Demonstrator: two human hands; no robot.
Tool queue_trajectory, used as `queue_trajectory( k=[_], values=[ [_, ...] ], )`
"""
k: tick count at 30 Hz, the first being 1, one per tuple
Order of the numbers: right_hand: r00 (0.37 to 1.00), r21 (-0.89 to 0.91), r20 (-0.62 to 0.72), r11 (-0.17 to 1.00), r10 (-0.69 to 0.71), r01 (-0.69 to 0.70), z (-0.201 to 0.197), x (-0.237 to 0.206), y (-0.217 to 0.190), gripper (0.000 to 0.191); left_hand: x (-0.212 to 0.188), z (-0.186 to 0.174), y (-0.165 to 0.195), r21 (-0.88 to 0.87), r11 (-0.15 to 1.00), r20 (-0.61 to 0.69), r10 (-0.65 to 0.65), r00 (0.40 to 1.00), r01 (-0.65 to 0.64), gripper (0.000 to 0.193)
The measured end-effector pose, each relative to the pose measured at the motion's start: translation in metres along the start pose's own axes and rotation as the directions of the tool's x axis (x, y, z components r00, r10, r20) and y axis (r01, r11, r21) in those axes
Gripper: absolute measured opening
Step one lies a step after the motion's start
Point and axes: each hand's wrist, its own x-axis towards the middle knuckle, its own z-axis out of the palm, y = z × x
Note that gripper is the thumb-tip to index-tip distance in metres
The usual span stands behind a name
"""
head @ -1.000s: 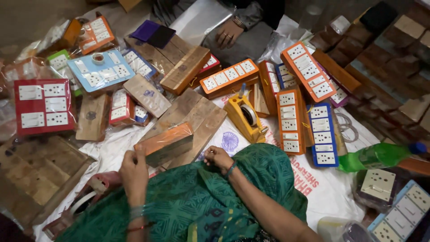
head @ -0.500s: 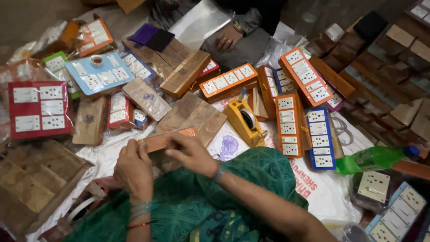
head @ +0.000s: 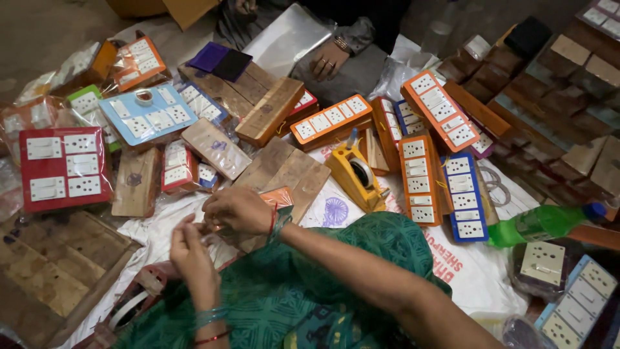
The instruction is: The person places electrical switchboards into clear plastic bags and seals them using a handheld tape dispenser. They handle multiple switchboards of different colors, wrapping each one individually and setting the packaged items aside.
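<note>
Head view, floor work area, one entry. My right hand lies over an orange-topped wooden switch board at the near middle of the floor, fingers curled closed on its clear wrap; my left hand, just beside it, has its fingertips pinched together on the same wrap, though what lies between them is too small to tell. I judge this board as part-wrapped, its sealing not yet done. Already in clear wrap, by their shine: a red board with white switches at the left edge, a pale blue board behind it, an orange board at the far left. Unwrapped or uncertain: a long orange board at centre, a second orange board and a blue board to the right. A yellow tape dispenser stands right of my hands. A green plastic bottle lies at the right edge. A white printed sack is spread beneath. Another person's hand rests at the far side.
</note>
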Motion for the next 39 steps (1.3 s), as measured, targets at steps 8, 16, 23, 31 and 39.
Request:
queue_trajectory(
  k=[8,16,23,31,39],
  values=[
    [0.995,0.034,-0.097,0.999,0.037,-0.034,-0.004,-0.004,-0.018,0.009,-0.012,0.002,-0.026,-0.205,0.967,0.013,-0.155,0.988,0.154,0.033],
    [0.99,0.042,-0.136,0.999,0.022,-0.016,-0.005,-0.001,-0.02,0.008,-0.014,0.006,-0.019,0.261,0.952,-0.036,0.173,0.984,-0.158,0.029],
    [0.987,0.103,-0.152,0.994,0.044,-0.028,-0.009,-0.005,-0.026,0.015,-0.022,0.024,-0.007,0.621,0.742,-0.101,0.396,0.912,-0.253,0.019],
    [0.977,0.127,-0.206,0.992,0.052,-0.026,-0.01,-0.01,-0.026,0.028,-0.02,0.027,0.011,0.819,0.253,0.211,0.702,0.68,-0.516,0.005],
    [0.992,0.298,-0.122,0.955,0.031,0.007,-0.01,-0.003,-0.001,0.031,-0.017,0.008,-0.005,0.748,0.046,0.456,0.689,0.563,-0.662,0.029]
  ],
)
